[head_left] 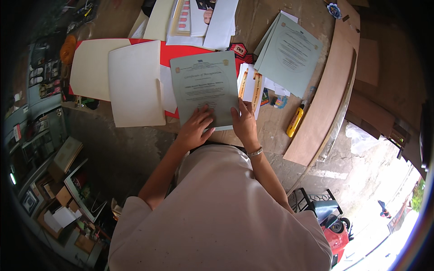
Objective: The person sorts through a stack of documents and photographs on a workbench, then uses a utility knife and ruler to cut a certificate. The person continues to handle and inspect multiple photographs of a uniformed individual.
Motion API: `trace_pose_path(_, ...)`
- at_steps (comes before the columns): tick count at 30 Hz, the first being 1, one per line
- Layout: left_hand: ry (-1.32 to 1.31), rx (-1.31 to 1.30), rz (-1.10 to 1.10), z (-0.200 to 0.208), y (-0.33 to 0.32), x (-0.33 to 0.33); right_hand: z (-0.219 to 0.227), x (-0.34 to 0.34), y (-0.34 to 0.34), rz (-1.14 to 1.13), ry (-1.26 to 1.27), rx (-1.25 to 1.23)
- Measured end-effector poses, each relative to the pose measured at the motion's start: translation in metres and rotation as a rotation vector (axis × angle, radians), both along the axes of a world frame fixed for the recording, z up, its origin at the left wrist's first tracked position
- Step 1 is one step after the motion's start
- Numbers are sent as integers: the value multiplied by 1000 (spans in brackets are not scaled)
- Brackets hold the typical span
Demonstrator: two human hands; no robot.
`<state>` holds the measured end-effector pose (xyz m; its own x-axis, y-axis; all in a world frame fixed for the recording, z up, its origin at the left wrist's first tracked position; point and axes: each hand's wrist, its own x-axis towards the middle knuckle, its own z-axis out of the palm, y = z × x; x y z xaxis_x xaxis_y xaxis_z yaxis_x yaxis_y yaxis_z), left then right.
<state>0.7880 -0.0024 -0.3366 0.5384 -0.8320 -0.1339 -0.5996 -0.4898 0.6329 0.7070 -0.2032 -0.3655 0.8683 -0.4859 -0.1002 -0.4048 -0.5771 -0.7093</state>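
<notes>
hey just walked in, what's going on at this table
A person has both hands on a grey-green printed sheet at the table. The left hand lies over its lower part, fingers spread; the right hand is at its lower right edge. Pale cream boards lie to the left, partly over something red. More grey-green sheets and a yellow-handled tool lie to the right, untouched.

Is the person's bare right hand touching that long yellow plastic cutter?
Apart. The head view plainly shows brown tabletop between the bare right hand and the long yellow plastic cutter.
</notes>
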Motion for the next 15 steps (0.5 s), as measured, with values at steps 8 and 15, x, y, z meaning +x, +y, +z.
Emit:
trace_pose_path(8,-114,-110,-58,3,1,1,17,12,-4,-212,11,359)
trace_pose_path(15,-269,-199,27,16,5,-12,11,34,-36,-181,254,772)
